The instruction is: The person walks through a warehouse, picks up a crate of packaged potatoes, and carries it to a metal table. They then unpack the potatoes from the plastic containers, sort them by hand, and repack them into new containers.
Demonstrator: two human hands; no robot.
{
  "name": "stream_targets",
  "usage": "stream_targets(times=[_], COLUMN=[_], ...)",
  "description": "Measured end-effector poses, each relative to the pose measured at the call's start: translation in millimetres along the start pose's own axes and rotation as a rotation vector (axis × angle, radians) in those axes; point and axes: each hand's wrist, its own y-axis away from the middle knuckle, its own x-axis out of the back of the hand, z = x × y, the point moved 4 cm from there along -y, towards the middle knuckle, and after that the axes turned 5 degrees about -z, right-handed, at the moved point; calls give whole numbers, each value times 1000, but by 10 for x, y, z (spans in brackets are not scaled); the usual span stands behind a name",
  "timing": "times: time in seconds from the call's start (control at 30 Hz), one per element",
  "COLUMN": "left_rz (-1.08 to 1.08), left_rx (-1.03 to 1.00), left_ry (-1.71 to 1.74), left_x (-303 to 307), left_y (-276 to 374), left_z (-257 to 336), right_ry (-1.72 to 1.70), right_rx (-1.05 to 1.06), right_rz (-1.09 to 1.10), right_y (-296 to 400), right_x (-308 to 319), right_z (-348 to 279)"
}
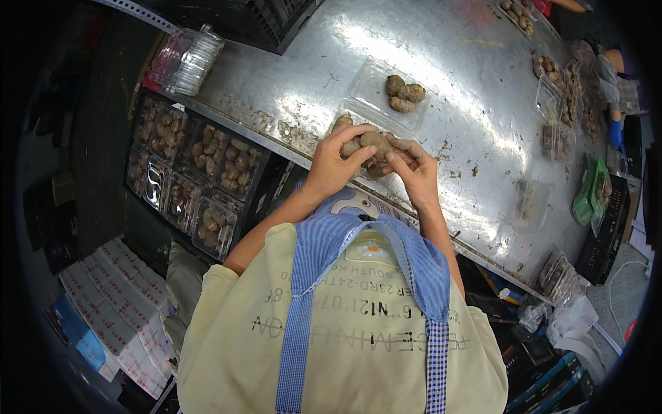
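Note:
My left hand [333, 160] is closed around small taro corms, its thumb pressed on a round brown taro [375, 145]. From the other side my right hand [416, 168] grips the same cluster, thumb and fingertips against it. Both hands are above a clear plastic clamshell box [345, 107] at the near edge of the table; more taro lies partly hidden beneath my fingers. In the box's lid half [366, 77], farther from me, a few brown taro corms [403, 93] lie together towards the right side.
A metal table [305, 77] bears soil and scraps. Stacked clear boxes [196, 59] stand at its left end, near a black crate [258, 20]. A black tray [264, 181] below holds several filled boxes. On the right are more boxes [558, 142], a green bag [589, 191] and a co-worker's blue-gloved hand [615, 134].

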Motion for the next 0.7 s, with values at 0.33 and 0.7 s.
stream_targets(times=[0.33,0.7], left_rz=[18,-65], left_rx=[-26,223], left_ry=[-8,123], left_x=[-4,-2], left_y=[5,22], left_z=[20,-156], right_ry=[-39,-16], right_rx=[3,16], right_rz=[6,-51], right_y=[-18,13], right_x=[28,-11], right_z=[38,73])
